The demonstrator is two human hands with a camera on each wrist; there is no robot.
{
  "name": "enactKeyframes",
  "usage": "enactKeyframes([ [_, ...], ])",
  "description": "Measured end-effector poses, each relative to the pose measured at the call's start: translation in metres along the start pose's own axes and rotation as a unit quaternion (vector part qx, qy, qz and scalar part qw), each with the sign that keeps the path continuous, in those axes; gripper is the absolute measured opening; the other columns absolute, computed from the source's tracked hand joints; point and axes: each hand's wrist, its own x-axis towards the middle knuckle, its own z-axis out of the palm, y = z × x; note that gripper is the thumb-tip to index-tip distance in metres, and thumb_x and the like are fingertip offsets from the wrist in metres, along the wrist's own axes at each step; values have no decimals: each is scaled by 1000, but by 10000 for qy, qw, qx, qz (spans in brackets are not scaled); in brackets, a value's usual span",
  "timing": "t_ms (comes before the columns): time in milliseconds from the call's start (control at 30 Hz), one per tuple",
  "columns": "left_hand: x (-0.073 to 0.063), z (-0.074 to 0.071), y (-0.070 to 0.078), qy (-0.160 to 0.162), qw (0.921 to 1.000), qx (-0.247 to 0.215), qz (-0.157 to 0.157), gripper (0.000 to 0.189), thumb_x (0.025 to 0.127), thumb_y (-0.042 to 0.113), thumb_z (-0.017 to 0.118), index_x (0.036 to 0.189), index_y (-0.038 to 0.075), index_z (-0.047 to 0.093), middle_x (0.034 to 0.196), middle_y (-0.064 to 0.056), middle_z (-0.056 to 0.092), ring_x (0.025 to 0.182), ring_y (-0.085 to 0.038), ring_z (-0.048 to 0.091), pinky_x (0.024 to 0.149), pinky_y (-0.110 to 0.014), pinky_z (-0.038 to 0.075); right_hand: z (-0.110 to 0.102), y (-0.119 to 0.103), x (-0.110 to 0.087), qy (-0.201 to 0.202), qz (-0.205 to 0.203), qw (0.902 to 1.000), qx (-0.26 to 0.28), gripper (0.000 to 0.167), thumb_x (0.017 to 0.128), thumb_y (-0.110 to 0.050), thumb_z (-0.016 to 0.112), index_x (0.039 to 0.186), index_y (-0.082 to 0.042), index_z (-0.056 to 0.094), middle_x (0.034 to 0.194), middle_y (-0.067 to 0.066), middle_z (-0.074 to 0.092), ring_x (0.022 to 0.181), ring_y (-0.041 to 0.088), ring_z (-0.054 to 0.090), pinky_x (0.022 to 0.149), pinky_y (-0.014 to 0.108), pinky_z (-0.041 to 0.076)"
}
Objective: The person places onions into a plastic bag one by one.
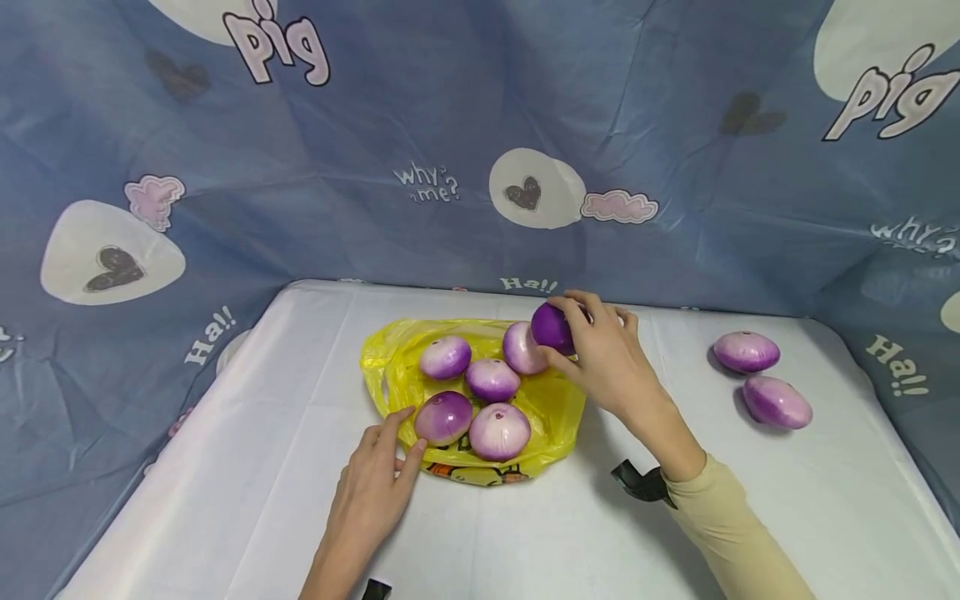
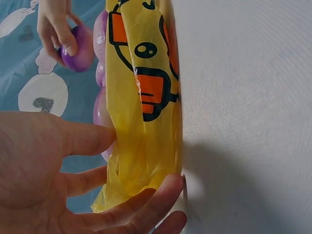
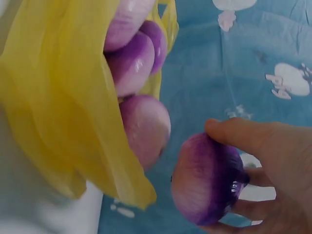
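My right hand (image 1: 611,354) grips a purple onion (image 3: 207,180) between thumb and fingers, held up over the back right of a yellow plastic bag (image 1: 555,429). Several purple-and-white onions (image 1: 492,380) lie in the bag, whose mouth is spread wide. At its front left side, my left hand (image 1: 375,475) touches the bag with extended fingers, thumb and fingers spread apart. The thumb tip is right by the nearest onion (image 1: 444,418). In the left wrist view the bag's printed side (image 2: 146,73) faces the camera and hides most of the onions.
Two more onions, one behind (image 1: 746,352) and one in front (image 1: 777,402), lie on the white tablecloth (image 1: 247,467) at the right. A blue printed cloth (image 1: 375,225) hangs behind the table and along its sides. A black strap (image 1: 641,482) is at the right wrist.
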Motion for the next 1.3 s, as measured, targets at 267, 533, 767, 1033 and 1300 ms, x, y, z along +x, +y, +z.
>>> enactKeyframes([
  [267, 0, 1, -1, 24, 10000, 9, 41, 49, 108, 34, 66, 153, 17, 57, 137, -25, 67, 87, -21, 72, 66, -35, 53, 12, -20, 8, 18, -318, 9995, 79, 67, 97, -45, 80, 151, -17, 55, 157, 17, 53, 140, 45, 57, 117, 67, 35],
  [533, -1, 0, -1, 28, 10000, 20, 32, 49, 108, 34, 66, 153, 17, 57, 137, -25, 67, 87, -19, 72, 66, -35, 53, 25, -36, 19, 68, -731, 9970, 228, 65, 97, -48, 79, 150, -19, 55, 157, 15, 52, 137, 42, 60, 117, 66, 36],
  [767, -1, -1, 0, 41, 10000, 22, 37, 49, 108, 34, 66, 153, 17, 57, 137, -24, 67, 87, -19, 72, 66, -35, 53, 40, -43, 25, -126, -882, 9958, 214, 64, 99, -48, 76, 152, -20, 53, 158, 16, 50, 137, 42, 60, 118, 68, 36],
  [1033, -1, -1, 0, 7, 10000, 5, -4, 49, 108, 34, 66, 153, 18, 57, 137, -24, 66, 87, -19, 71, 66, -34, 53, 54, -47, 32, -102, -1116, 9936, -135, 61, 102, -51, 72, 150, -17, 55, 156, 16, 54, 134, 40, 63, 116, 68, 40],
  [1300, -1, -2, 0, 0, 10000, 22, 4, 49, 108, 34, 66, 154, 18, 57, 137, -24, 67, 86, -18, 71, 64, -33, 52, 63, -46, 34, -323, -917, 9951, -184, 63, 103, -53, 68, 152, -16, 54, 154, 16, 57, 128, 41, 66, 114, 68, 43],
])
